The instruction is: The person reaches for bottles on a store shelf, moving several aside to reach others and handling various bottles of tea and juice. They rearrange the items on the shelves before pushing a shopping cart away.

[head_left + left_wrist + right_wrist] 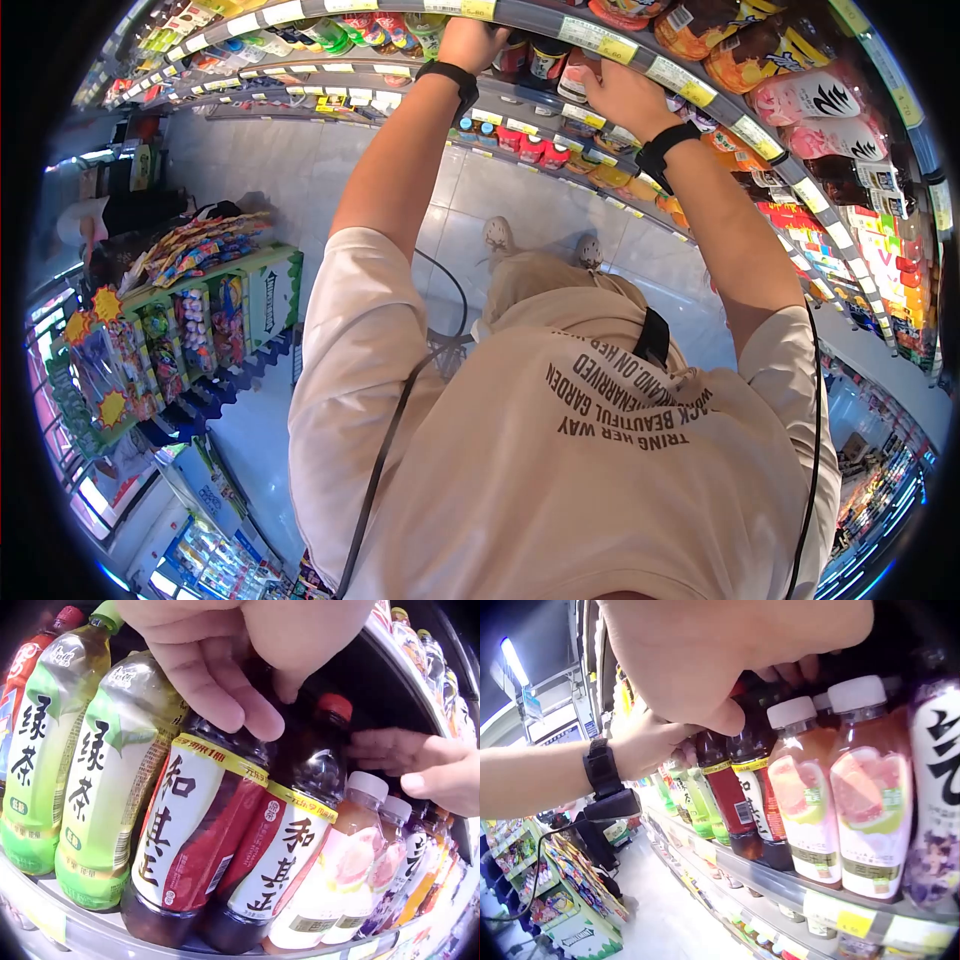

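In the left wrist view, my left hand (pixel 247 637) grips the top of a dark bottled tea (pixel 176 832) with a red-and-white label, its cap hidden by the curled fingers. A second dark tea bottle (pixel 274 859) with a red cap stands right beside it. My right hand (pixel 424 761) reaches in behind the front row, fingers extended near that second bottle's neck. The right wrist view shows the right hand (pixel 735 656) over the bottle tops, thumb by the dark tea bottles. Below it stand grapefruit drink bottles (pixel 802 795) with white caps.
Green tea bottles (pixel 97 795) stand left of the dark teas, and a purple-labelled bottle (pixel 937 795) right of the grapefruit drinks. A shelf edge with price tags (pixel 840 915) runs along the front. Lower shelves hold red-capped bottles (pixel 530 145). A snack rack (pixel 200 330) stands behind.
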Available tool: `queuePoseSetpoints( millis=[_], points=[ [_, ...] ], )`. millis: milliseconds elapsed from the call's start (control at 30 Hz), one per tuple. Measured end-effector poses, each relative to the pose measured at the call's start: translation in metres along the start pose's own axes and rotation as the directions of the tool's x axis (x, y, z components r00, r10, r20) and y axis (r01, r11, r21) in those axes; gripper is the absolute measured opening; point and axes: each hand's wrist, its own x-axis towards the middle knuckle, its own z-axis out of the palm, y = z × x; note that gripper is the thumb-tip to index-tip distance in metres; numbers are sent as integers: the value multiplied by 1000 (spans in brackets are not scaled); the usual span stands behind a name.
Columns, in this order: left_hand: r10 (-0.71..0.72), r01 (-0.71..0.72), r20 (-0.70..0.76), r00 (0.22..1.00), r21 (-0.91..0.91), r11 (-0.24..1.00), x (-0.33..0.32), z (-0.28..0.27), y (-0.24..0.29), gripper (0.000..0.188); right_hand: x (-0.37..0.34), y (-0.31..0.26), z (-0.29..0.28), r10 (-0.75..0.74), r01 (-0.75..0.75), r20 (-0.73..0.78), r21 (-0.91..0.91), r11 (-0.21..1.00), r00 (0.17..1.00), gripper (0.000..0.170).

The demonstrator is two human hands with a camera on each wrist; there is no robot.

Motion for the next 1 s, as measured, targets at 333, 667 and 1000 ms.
queuePoseSetpoints(
  millis=[333,667,1000],
  points=[
    [35,-35,-8,999,20,999,2,-2,-2,22,65,-14,22,-90,83,-13,535,841,996,63],
    [-12,17,-36,999,139,990,8,6,-9,26,65,-6,33,-71,139,-135,613,778,988,69],
    [-15,30,-89,996,180,983,11,21,-13,26,61,-2,35,-65,72,-34,642,764,997,68]
  ],
)
